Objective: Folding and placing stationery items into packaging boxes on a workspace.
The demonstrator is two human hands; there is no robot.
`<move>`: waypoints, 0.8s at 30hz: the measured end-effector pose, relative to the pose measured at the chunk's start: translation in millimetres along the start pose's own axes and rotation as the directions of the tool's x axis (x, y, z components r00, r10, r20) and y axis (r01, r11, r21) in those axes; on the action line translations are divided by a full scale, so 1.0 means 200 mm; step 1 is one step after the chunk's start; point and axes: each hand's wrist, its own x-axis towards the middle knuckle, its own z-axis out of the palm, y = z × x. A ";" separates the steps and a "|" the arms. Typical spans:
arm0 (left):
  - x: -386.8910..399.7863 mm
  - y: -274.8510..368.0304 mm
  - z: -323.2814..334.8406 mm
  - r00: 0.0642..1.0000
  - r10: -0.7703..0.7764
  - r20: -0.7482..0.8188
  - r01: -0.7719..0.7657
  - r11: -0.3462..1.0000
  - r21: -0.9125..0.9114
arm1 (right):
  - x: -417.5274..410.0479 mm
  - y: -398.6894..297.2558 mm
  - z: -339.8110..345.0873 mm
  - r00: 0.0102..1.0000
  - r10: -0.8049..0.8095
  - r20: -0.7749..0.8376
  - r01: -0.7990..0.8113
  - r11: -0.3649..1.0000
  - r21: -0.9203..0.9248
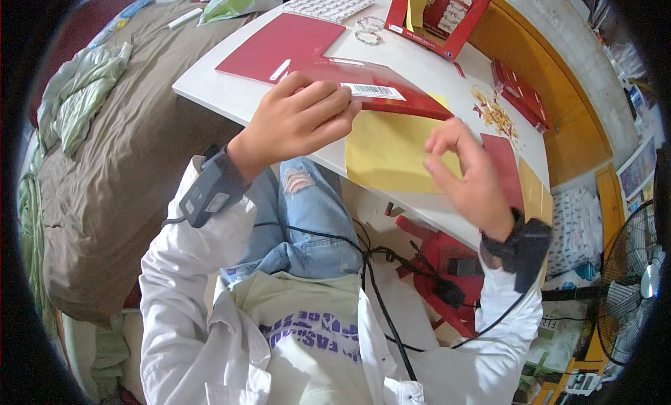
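My left hand (309, 114) grips the near left part of a flat red cardboard package (377, 75) that bears a barcode label. The package is tilted up above the white table (251, 97). My right hand (466, 169), slightly blurred, is by the package's right corner. Its thumb and forefinger are curled with a gap between them, and I see nothing held there. Below the package lies a yellow paper sheet (388, 153), which reaches over the table's near edge. A large dark red sheet (283, 43) lies behind my left hand.
An open red box (445, 48) with a window stands at the back right. Gold and red small pieces (495, 114) are heaped near red packages (519, 96). A patterned sheet (327, 4) lies at the back. Black cables (367, 253) hang by my lap; a fan (631, 284) stands right.
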 end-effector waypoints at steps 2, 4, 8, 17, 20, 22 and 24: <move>0.02 0.01 -0.02 1.000 0.005 0.011 -0.005 1.000 -0.015 | 0.06 -0.06 -0.03 1.000 -0.009 -0.021 0.011 0.994 0.106; 0.04 0.02 -0.02 1.000 0.007 0.027 -0.006 1.000 -0.018 | 0.14 -0.10 -0.04 1.000 -0.010 -0.026 0.013 0.995 0.101; 0.07 0.04 0.00 0.995 -0.019 -0.100 0.019 1.000 -0.004 | 0.21 -0.10 -0.02 1.000 0.013 -0.017 -0.010 0.991 0.133; 0.07 0.03 -0.02 0.997 0.023 -0.073 -0.023 1.000 -0.004 | 0.25 -0.09 -0.01 0.998 0.066 0.009 -0.067 0.995 0.080; 0.08 0.03 -0.03 0.997 0.022 -0.077 -0.023 1.000 -0.011 | 0.26 -0.09 -0.01 0.998 0.064 0.012 -0.065 0.997 0.041; 0.09 0.03 -0.03 0.997 0.021 -0.073 -0.022 1.000 -0.012 | 0.27 -0.08 0.00 0.998 0.062 0.013 -0.062 0.998 0.013; 0.09 0.02 -0.02 0.996 0.025 -0.089 -0.025 1.000 0.002 | 0.28 -0.07 -0.01 1.000 0.025 0.007 -0.025 1.000 -0.005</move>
